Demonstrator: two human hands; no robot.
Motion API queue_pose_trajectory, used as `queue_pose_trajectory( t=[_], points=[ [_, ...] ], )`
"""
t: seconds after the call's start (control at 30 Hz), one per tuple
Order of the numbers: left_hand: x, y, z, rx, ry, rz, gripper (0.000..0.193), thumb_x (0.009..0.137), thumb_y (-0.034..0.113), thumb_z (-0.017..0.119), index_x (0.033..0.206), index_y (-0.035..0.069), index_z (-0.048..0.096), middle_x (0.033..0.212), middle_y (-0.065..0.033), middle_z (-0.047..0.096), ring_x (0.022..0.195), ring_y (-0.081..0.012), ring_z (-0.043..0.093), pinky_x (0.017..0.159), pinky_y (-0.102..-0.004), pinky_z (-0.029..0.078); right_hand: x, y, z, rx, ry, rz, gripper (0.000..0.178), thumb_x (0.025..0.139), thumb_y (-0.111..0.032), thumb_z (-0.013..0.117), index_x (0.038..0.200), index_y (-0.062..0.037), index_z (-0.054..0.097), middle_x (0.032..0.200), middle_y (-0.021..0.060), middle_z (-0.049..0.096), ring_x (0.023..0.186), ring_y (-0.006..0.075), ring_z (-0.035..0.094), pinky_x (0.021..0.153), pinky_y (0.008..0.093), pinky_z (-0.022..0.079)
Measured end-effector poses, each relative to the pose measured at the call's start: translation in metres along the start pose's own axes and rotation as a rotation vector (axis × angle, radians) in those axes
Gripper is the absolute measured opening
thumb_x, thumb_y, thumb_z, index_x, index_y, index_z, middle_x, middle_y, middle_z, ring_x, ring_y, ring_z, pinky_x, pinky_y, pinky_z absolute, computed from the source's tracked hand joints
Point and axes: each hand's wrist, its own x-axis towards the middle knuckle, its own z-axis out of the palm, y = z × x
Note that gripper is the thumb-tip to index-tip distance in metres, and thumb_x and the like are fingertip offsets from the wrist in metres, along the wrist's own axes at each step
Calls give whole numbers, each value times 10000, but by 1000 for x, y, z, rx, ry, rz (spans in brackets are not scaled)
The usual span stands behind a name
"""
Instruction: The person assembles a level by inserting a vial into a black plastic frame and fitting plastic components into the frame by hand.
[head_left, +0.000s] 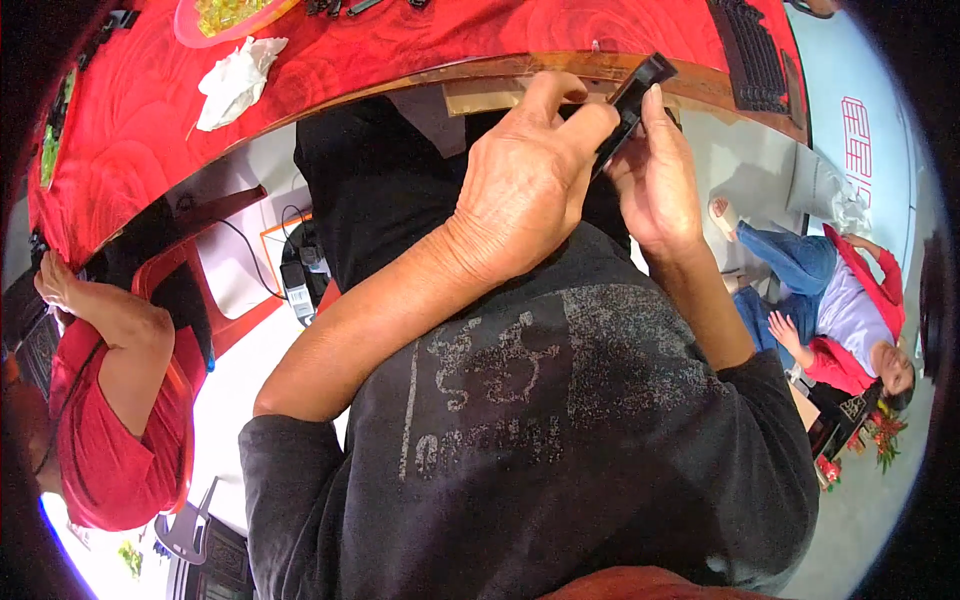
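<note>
Gripping a slim, hard-looking black bar (633, 100) by the front edge of the red cloth-covered tabletop (400, 45), the right hand (660, 185) seemingly steadies it for the left hand (530, 165), whose bent fingers reach it; whether they clamp, I cannot tell. Black strips (752, 58) lie at the tabletop's right end.

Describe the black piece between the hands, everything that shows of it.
The black piece is narrow and elongated, with a blockier upper end; it looks like hard plastic. It is held aslant, that end toward the picture's upper right, in front of the table's edge. The right hand holds it, thumb at its right side; the left hand's fingers are at its left side. Its lower part is partly hidden by the hands.
</note>
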Motion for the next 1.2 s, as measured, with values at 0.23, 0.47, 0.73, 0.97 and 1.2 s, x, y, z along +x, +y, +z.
queue_pose_trajectory(
  t=[0.23, 0.47, 0.73, 0.97, 1.2],
  points=[
    [4, -8, 0, 54, -18, 115, 186, 785, 19, 693, 966, 61, 699, 975, -124, 620, 797, -309, 660, 715, -358, 541, 0, -5, 4, 0, -24, 20, 317, 1015, -400, 492, 1034, -101, 597, 956, 17, 642, 873, 129, 601, 767, 328, 501],
    [41, -36, -13, -28, 333, 46, 64, 814, 88, 683, 848, 38, 701, 741, -153, 637, 706, -325, 636, 635, -402, 502, 11, 1, -18, 70, 4, 51, 352, 1001, -421, 506, 1116, -100, 592, 1045, 25, 621, 960, 162, 581, 837, 369, 486],
    [73, -89, -36, 207, 318, 290, 178, 797, -7, 679, 972, -32, 661, 808, -167, 616, 709, -364, 604, 639, -381, 499, 13, -1, -16, 73, 8, 17, 348, 996, -424, 516, 1113, -103, 583, 1022, 32, 614, 935, 181, 590, 821, 361, 490],
    [53, -53, -33, 247, 255, 153, 158, 823, 44, 670, 967, -22, 668, 835, -160, 639, 744, -295, 637, 661, -354, 514, 14, -3, -15, 61, 14, -31, 337, 993, -410, 534, 1021, -81, 604, 959, 39, 636, 907, 172, 610, 813, 352, 502],
    [-5, 0, -12, 14, -125, 95, 366, 779, 135, 756, 1111, 22, 650, 996, -204, 616, 882, -369, 652, 782, -387, 542, 14, -5, -16, 34, 40, -41, 346, 996, -405, 529, 1040, -69, 601, 969, 44, 640, 883, 174, 613, 814, 357, 510]
  ],
)
